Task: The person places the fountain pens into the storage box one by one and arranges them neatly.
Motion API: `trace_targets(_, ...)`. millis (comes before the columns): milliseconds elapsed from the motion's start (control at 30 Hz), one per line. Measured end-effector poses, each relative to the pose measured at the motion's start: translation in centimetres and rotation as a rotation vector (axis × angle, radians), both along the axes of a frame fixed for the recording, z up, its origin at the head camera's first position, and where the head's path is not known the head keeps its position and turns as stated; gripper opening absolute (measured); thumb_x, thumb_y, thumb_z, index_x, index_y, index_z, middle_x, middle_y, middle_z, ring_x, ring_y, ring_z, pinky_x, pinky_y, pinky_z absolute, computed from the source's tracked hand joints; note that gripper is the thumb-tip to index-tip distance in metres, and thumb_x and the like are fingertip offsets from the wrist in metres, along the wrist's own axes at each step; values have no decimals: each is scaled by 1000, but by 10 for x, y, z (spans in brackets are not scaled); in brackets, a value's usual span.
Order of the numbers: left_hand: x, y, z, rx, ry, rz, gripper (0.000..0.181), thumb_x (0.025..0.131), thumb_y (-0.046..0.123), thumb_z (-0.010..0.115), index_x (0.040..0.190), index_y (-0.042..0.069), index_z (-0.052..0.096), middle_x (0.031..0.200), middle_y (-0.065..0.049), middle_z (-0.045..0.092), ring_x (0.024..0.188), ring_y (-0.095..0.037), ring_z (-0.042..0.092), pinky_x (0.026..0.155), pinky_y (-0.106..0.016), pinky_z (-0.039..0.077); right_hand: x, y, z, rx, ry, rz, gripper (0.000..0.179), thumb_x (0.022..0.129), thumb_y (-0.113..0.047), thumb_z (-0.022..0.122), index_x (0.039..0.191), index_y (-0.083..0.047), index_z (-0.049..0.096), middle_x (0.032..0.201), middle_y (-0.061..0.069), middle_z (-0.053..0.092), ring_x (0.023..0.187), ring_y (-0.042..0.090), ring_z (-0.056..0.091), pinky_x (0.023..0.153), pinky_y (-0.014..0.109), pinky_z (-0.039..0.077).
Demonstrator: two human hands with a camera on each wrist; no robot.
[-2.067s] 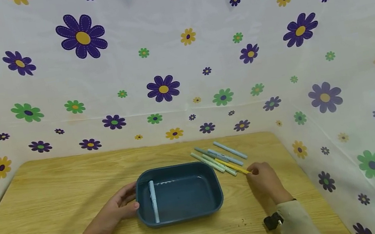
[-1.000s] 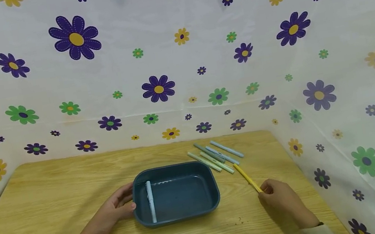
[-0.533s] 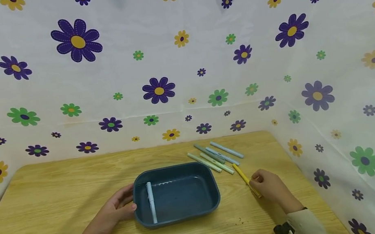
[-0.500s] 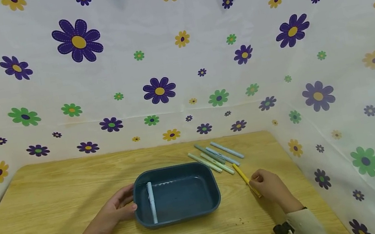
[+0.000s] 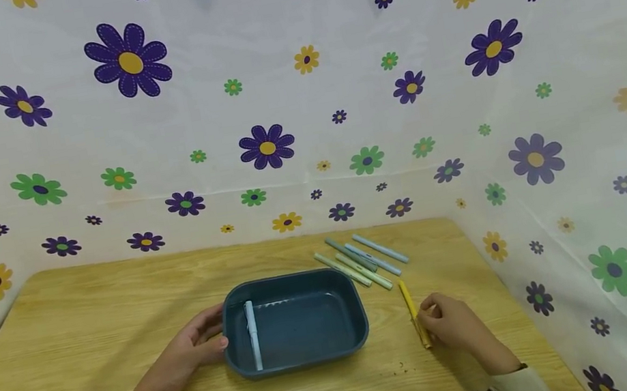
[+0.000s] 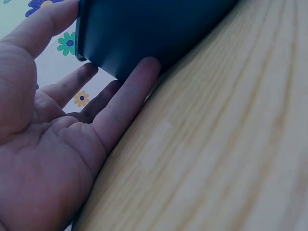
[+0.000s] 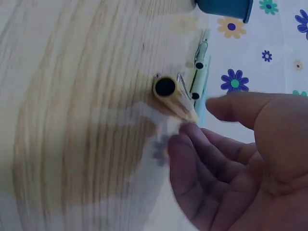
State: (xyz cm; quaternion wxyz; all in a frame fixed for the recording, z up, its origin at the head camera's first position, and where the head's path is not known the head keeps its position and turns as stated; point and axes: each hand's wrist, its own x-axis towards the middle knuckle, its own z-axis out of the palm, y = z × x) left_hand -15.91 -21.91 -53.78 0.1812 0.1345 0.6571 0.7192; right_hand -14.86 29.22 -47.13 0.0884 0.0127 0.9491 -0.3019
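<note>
Yellow cylindrical pen (image 5: 410, 304): since turned, singled out from far-right pastel pens (image 5: 363, 270); right hand (image 5: 450, 321) narrow, pinch unclear. Left hand (image 5: 191, 347): spread against dark-blue plastic tub (image 5: 311, 331).

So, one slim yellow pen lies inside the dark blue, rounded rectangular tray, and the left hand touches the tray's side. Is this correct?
Not quite: the head view shows a slim light blue pen inside the dark blue tray, not a yellow one. The rest stands.
</note>
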Motion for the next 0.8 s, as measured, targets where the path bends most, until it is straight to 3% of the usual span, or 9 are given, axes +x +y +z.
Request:
trace_targets(167,-1,0,0,6,11,1,66,103,7,60,162,9,29,159,-23,35,134,-16,52,99,-35,55,-2,4,0,83,107,76,26,101,-13,66,125,-2,67,97,4,67,84,17,64,69,37,55)
trace_targets(367,1,1,2,21,-15,3,69,103,8,62,163,7,27,160,-25,33,133,-14,53,97,-39,56,-6,2,-7,154,139,208,27,99,-4,66,125,-7,72,101,4,62,89,18,63,75,37,57)
trace_targets(600,2,1,2,18,-30,15,69,103,9,63,163,8,27,160,-25,33,132,-13,53,96,-42,57,-4,-2,-5,260,172,192,14,93,-8,75,106,-12,77,89,1,57,78,14,57,68,35,53)
trace_targets(800,1,0,2,21,-27,7,68,104,8,61,163,9,27,161,-24,33,133,-16,52,96,-42,57,-3,-4,-1,283,117,154,8,90,-16,79,92,-11,74,81,0,54,68,14,48,59,32,44)
